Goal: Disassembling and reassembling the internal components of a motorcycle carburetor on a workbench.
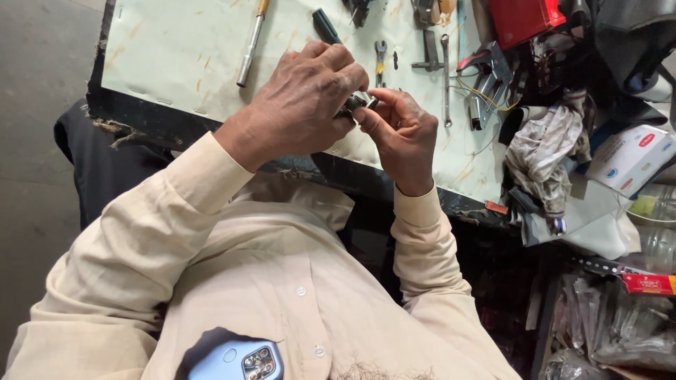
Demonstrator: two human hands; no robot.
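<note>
My left hand [303, 102] and my right hand [401, 134] meet above the near edge of a pale, stained workbench [176, 63]. Together they pinch a small metal part [359, 102] between the fingertips. The left hand's fingers curl over most of the part, so its shape is largely hidden. A dark green handle [325, 25] shows just behind the left hand; whether the hand holds it I cannot tell. Both arms wear cream long sleeves.
On the bench lie a metal rod tool [250, 49], a small spanner [380, 60], a long thin wrench [446, 77] and a clamp-like metal tool [487, 84]. To the right are a crumpled rag [546, 155], a red box [521, 17] and a white carton [630, 155]. A blue phone [236, 360] sits in my shirt pocket.
</note>
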